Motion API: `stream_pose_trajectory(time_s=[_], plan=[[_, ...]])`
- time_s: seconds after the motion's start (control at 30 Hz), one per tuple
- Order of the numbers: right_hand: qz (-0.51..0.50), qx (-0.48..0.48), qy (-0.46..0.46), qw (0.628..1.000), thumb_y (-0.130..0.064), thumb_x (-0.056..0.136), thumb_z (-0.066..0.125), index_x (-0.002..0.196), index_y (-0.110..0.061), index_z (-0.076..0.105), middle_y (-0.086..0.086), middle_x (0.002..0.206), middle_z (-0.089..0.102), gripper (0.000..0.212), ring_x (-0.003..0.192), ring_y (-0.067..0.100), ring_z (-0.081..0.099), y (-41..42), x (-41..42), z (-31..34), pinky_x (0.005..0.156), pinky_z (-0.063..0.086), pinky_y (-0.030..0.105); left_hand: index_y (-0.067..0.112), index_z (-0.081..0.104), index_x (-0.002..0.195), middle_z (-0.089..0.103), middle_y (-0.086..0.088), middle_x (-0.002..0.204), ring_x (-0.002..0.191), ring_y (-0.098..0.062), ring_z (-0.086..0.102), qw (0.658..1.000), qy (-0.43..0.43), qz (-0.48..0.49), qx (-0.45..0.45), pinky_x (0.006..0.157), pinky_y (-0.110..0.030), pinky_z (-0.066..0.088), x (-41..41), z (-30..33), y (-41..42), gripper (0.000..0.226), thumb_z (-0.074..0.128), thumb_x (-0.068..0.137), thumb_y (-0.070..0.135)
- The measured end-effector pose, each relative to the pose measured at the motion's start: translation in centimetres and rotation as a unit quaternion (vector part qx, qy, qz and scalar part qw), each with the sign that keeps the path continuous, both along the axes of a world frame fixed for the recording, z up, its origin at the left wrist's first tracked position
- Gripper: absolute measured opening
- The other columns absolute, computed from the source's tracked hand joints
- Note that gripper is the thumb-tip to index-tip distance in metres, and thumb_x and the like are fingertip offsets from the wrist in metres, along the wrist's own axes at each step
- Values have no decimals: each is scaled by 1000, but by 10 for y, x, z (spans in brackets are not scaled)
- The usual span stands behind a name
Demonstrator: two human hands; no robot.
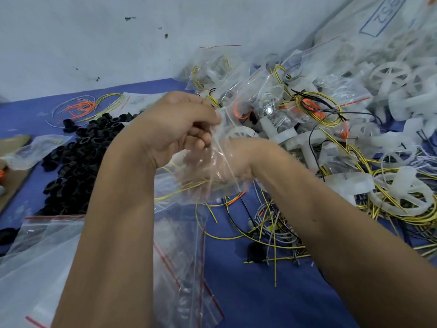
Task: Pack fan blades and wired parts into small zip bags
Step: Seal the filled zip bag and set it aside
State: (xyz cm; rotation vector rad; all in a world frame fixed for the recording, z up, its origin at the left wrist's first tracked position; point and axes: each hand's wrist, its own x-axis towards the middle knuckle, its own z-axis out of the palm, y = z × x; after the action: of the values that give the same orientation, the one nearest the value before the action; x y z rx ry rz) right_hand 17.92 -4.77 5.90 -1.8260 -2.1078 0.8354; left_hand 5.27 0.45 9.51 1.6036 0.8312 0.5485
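Observation:
A clear small zip bag (212, 185) hangs above the blue table (260, 292) at the centre. My left hand (175, 124) pinches the bag's upper edge between thumb and fingers. My right hand (201, 166) is under or inside the bag and shows only dimly through the plastic, so its fingers are unclear. Thin yellow wires (182, 185) show through the bag's lower part. A white fan blade (238, 133) sits just above my right wrist, at the bag's far edge.
A heap of black round parts (80, 157) lies left. Empty red-striped zip bags (179, 256) lie under my left forearm. Filled bags (248, 91) and loose white fan blades (390, 74) pile against the wall at right. Tangled wired parts (272, 228) spread beside my right forearm.

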Motion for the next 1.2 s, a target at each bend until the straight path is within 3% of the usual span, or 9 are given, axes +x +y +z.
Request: stream_pose_trajectory(time_s=[0.2, 0.27, 0.37, 0.5, 0.63, 0.77, 0.9, 1.07, 1.2], plan=[[-14, 102, -70, 992, -4, 103, 46, 72, -34, 23, -14, 73, 30, 49, 60, -2, 31, -24, 19, 18, 59, 37, 8, 10, 61, 64, 56, -2, 52, 39, -8, 51, 1000, -2, 28, 0, 34, -15, 38, -2, -3, 8, 29, 65, 92, 1], [-11, 103, -88, 991, -9, 102, 47, 69, -30, 29, -9, 69, 37, 43, 57, 2, 32, -28, 27, 22, 54, 34, 22, 9, 61, 67, 56, -1, 51, 40, -8, 53, 999, 10, 30, 4, 35, -15, 39, 1, -5, 6, 26, 65, 92, 0], [-34, 83, -57, 994, -9, 97, 55, 55, -25, 45, -9, 47, 48, 46, 42, 3, 41, -31, 38, 32, 45, 33, 12, 7, 60, 72, 55, -1, 50, 40, -9, 53, 999, 17, 37, 6, 36, -16, 41, 9, -7, 1, 22, 64, 92, -2], [-122, 142, -13, 982, -6, 86, 59, 54, -32, 65, -12, 51, 59, 42, 50, 4, 53, -41, 52, 39, 58, 46, 24, 7, 59, 78, 57, -1, 50, 40, -10, 53, 999, -3, 39, -4, 37, -17, 42, 26, -14, -8, 17, 61, 92, -2], [-330, 255, 181, 891, 2, 87, 55, 87, -9, 72, 12, 75, 75, 20, 64, 27, 74, -38, 71, 34, 51, 55, 28, 6, 59, 80, 58, -2, 53, 41, -10, 53, 999, -15, 29, -17, 37, -18, 42, 41, -24, -17, 15, 58, 92, -3], [-508, 342, -31, 790, -10, 88, 59, 97, -13, 76, 12, 98, 75, 20, 95, 30, 70, -27, 112, 17, 84, 56, 34, 4, 60, 85, 59, -2, 53, 42, -11, 55, 1000, -10, 11, -20, 38, -19, 44, 48, -30, -21, 11, 58, 93, -3], [-523, 242, -58, 815, -11, 89, 61, 108, -7, 72, 18, 110, 71, 23, 102, 35, 67, -19, 131, 5, 90, 57, 39, 5, 60, 82, 59, -2, 54, 42, -11, 54, 1000, -9, 12, -19, 38, -19, 43, 50, -33, -19, 14, 58, 94, -3], [-520, 208, -84, 824, -14, 83, 73, 101, -8, 70, 17, 99, 68, 19, 87, 34, 63, -17, 132, 2, 72, 49, 31, 6, 60, 78, 58, -3, 55, 42, -12, 53, 1000, -5, 6, -15, 38, -19, 44, 49, -32, -18, 18, 58, 94, -3], [-496, 155, -91, 850, -16, 76, 81, 104, -8, 68, 14, 100, 69, 32, 93, 33, 66, -22, 129, 4, 79, 57, 36, 4, 60, 81, 58, -3, 55, 42, -12, 53, 1000, -8, 7, -9, 38, -19, 43, 47, -31, -17, 15, 59, 93, -3]])
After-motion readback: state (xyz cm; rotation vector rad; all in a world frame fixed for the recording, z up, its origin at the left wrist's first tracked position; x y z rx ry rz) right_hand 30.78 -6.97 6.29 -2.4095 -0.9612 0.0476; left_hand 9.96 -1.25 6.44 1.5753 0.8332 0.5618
